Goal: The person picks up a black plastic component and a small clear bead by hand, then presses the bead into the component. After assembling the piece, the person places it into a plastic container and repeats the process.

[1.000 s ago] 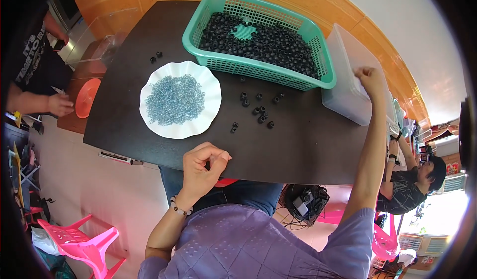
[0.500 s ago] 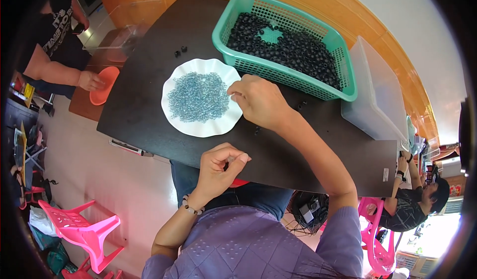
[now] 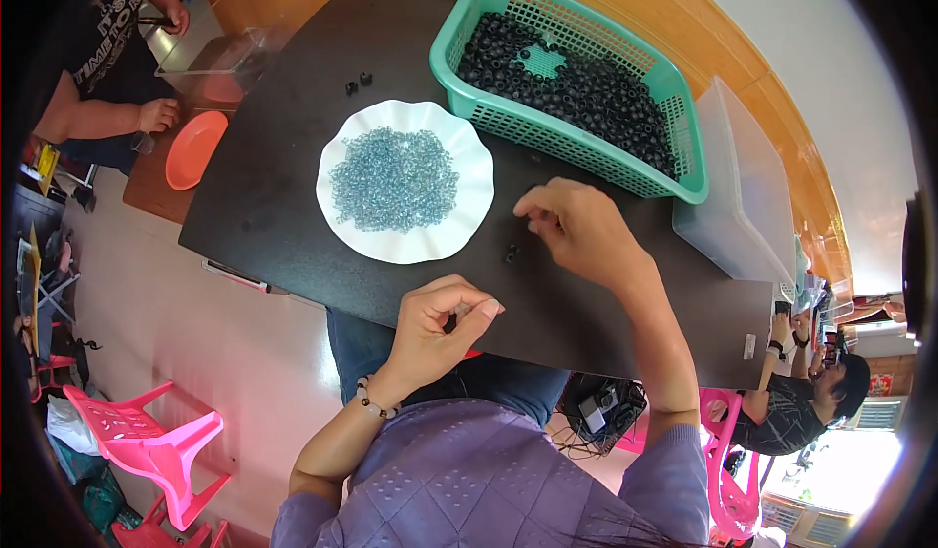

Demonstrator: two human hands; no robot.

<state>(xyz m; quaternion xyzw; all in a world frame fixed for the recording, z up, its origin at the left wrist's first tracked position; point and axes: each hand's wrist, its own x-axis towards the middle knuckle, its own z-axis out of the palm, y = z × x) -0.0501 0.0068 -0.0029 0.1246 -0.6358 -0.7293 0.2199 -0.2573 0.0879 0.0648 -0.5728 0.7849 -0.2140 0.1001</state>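
Note:
My left hand [image 3: 445, 325] is at the table's near edge, thumb and forefinger pinched together; anything between them is too small to make out. A beaded bracelet [image 3: 376, 398] circles that wrist. My right hand [image 3: 583, 231] is over the dark table, right of the plate, its fingers bent with a gap showing between them and the thumb. I see nothing held in it. Small black beads [image 3: 511, 253] lie just left of it. A white wavy-rimmed plate [image 3: 473, 199] bears a heap of clear bluish beads [image 3: 394, 179].
A green basket [image 3: 586, 145] of black beads [image 3: 576, 89] stands at the far side, beside a translucent bin [image 3: 738, 196]. More black pieces [image 3: 359, 84] lie beyond the plate. At left, another person's hand [image 3: 158, 115] is near an orange bowl [image 3: 195, 150]. Pink stool [image 3: 147, 441] below left.
My right hand has left the plate's right rim and moved right and nearer to me. My left hand stays pinched in about the same place. The other person's hand has come off the orange bowl.

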